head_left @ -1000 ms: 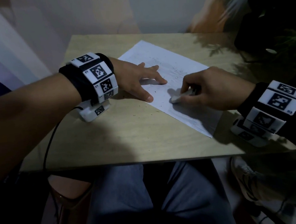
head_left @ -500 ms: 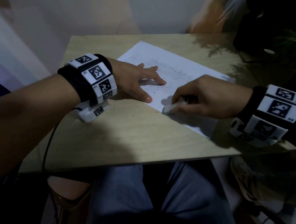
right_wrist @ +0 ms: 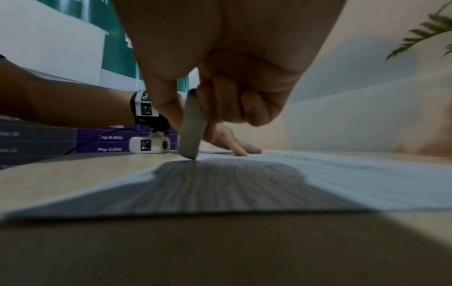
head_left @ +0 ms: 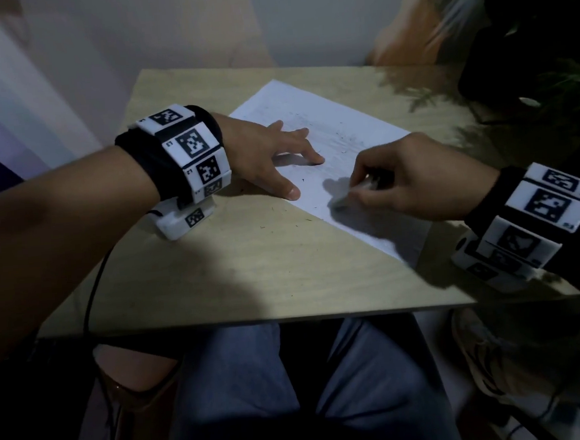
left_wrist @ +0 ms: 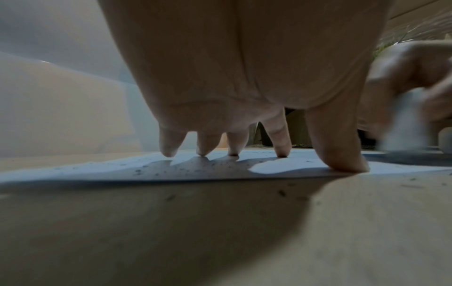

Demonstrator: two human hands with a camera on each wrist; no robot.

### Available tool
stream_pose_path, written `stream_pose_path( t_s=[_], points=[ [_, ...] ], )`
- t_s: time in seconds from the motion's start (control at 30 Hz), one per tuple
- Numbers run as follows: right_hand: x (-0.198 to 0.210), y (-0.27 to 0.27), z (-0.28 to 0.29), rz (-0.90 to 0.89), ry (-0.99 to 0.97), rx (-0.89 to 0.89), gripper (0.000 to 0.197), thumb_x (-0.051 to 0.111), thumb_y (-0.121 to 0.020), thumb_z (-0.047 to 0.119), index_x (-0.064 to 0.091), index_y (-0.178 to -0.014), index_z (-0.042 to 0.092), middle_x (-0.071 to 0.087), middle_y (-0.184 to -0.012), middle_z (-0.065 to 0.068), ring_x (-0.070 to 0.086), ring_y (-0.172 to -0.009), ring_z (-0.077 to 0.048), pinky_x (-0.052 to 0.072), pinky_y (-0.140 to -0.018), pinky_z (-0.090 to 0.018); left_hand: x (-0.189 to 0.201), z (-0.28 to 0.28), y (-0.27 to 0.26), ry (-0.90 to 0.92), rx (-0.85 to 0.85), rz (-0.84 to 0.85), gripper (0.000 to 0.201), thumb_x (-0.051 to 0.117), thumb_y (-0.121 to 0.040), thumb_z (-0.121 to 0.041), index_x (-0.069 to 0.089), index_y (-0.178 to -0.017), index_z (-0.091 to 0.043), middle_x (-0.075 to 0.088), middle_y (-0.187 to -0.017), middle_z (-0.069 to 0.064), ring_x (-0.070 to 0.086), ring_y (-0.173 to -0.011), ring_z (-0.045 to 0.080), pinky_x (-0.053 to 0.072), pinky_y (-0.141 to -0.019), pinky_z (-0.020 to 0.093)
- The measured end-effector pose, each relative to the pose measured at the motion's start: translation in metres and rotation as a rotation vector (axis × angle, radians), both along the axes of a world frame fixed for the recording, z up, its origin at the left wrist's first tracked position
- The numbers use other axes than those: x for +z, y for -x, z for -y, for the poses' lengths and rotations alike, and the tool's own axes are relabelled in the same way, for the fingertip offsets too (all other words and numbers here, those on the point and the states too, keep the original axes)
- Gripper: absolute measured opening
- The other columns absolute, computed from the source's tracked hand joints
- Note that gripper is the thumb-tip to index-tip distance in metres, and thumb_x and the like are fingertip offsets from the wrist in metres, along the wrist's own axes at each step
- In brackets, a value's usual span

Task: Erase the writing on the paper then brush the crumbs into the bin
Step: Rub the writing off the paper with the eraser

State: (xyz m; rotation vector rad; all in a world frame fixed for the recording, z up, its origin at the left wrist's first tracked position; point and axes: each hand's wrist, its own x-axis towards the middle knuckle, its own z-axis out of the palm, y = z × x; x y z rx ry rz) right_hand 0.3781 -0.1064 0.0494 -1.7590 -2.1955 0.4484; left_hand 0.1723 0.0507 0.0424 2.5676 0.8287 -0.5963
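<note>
On the purple board (right_wrist: pixel 127 139) behind the left wrist, "Php 6,000" and "Php 3,000" could be read; a figure above them was cut to ",000", and the grey text further left was too blurred to make out. The bands (head_left: pixel 187 148) on both wrists bore square black-and-white codes with tiny characters beside them, too small to read.

The paper (head_left: pixel 351 136) lay slantwise on the table (head_left: pixel 251 274), toward its far right. Faint grey lines crossed the sheet, but no word was legible. Dark crumbs (left_wrist: pixel 195 168) speckled the paper and the bare wood by its near-left edge.

The left hand (head_left: pixel 263 153) was spread, fingertips (left_wrist: pixel 282 152) and thumb pressing the sheet's left part flat. The right hand (head_left: pixel 412 177) pinched a pale eraser (right_wrist: pixel 192 133) between thumb and curled fingers, its lower tip touching the paper near the near-left edge. In the left wrist view the eraser was only a blur. Its upper end was hidden inside the fingers.

The sheet's near-right corner was lost in the right hand's shadow. A plant (head_left: pixel 543 30) at the far right was dark and cut off by the frame.
</note>
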Motion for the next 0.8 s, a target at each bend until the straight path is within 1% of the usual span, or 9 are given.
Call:
stream_pose_path(
  t_s=[0.07,0.17,0.3,0.4,0.47,0.57,0.63,0.7,0.8],
  points=[
    [-0.003,-0.002,-0.003,0.016,-0.058,-0.053,0.031,0.062,-0.077,0.048,0.069,-0.094,0.023,0.064,-0.073,0.011,0.062,-0.071,-0.010,0.049,-0.070,-0.034,-0.002,0.000,-0.001,-0.079,-0.003,0.009,0.070,0.059,-0.088,-0.069,0.030,-0.150,-0.052,-0.001,-0.171,-0.014,-0.010,-0.157,0.016,-0.002,-0.126,0.050],
    [-0.006,-0.003,-0.004,0.024,-0.028,-0.035,0.034,0.063,-0.077,0.053,0.065,-0.100,0.027,0.064,-0.077,0.009,0.058,-0.070,0.000,0.045,-0.068,-0.030,-0.002,0.002,-0.002,-0.090,-0.013,0.049,0.068,0.063,-0.089,-0.065,0.034,-0.148,-0.045,0.005,-0.171,-0.007,-0.008,-0.157,0.016,-0.002,-0.125,0.047],
    [-0.006,-0.009,-0.012,0.055,-0.048,-0.101,0.038,0.063,-0.077,0.063,0.067,-0.096,0.030,0.059,-0.074,0.015,0.057,-0.070,-0.003,0.039,-0.064,-0.026,0.004,0.005,-0.001,0.043,-0.069,0.059,0.070,0.063,-0.098,-0.043,0.023,-0.153,-0.057,-0.008,-0.169,-0.021,-0.005,-0.156,0.009,0.007,-0.125,0.038],
    [-0.009,-0.004,-0.014,0.070,-0.055,-0.060,0.031,0.069,-0.084,0.051,0.070,-0.099,0.024,0.058,-0.072,0.018,0.056,-0.068,-0.001,0.038,-0.062,-0.015,0.004,0.005,-0.001,0.086,-0.048,0.045,0.065,0.061,-0.100,-0.043,0.025,-0.152,-0.061,-0.005,-0.167,-0.025,-0.009,-0.155,0.005,0.002,-0.124,0.037],
    [-0.009,0.003,-0.012,0.061,0.015,0.036,0.029,0.066,-0.086,0.052,0.070,-0.099,0.027,0.061,-0.073,0.018,0.057,-0.069,0.004,0.039,-0.063,-0.010,0.003,0.006,0.000,0.092,-0.040,0.043,0.064,0.061,-0.100,-0.043,0.027,-0.152,-0.060,-0.006,-0.167,-0.025,-0.011,-0.154,0.003,0.000,-0.125,0.037],
    [-0.008,0.002,-0.018,0.094,0.025,0.022,0.032,0.065,-0.087,0.057,0.072,-0.100,0.029,0.064,-0.077,0.015,0.057,-0.071,-0.002,0.040,-0.065,-0.014,0.004,0.006,0.000,0.097,-0.040,0.039,0.064,0.060,-0.101,-0.042,0.027,-0.152,-0.059,-0.006,-0.167,-0.024,-0.011,-0.154,0.003,0.000,-0.125,0.036],
    [-0.008,-0.003,-0.025,0.131,-0.042,-0.036,0.046,0.060,-0.084,0.068,0.074,-0.102,0.028,0.069,-0.082,0.010,0.058,-0.074,-0.009,0.047,-0.070,-0.027,0.004,0.007,0.000,0.106,-0.038,0.042,0.064,0.061,-0.101,-0.041,0.027,-0.152,-0.060,-0.005,-0.167,-0.025,-0.011,-0.154,0.004,0.000,-0.124,0.036],
    [-0.010,-0.002,-0.025,0.139,-0.090,0.007,0.058,0.048,-0.083,0.076,0.075,-0.102,0.028,0.073,-0.087,0.007,0.062,-0.078,-0.014,0.051,-0.074,-0.036,0.004,0.007,0.000,0.118,-0.034,0.046,0.064,0.061,-0.101,-0.040,0.027,-0.152,-0.060,-0.005,-0.167,-0.026,-0.012,-0.154,0.003,0.000,-0.124,0.036],
    [-0.012,0.003,-0.020,0.103,-0.061,0.129,0.050,0.048,-0.088,0.070,0.074,-0.103,0.029,0.074,-0.095,0.009,0.065,-0.083,-0.012,0.051,-0.078,-0.035,0.005,0.007,0.000,0.123,-0.034,0.047,0.064,0.061,-0.100,-0.040,0.028,-0.152,-0.058,-0.006,-0.168,-0.024,-0.011,-0.154,0.003,-0.001,-0.125,0.038]
  ],
)
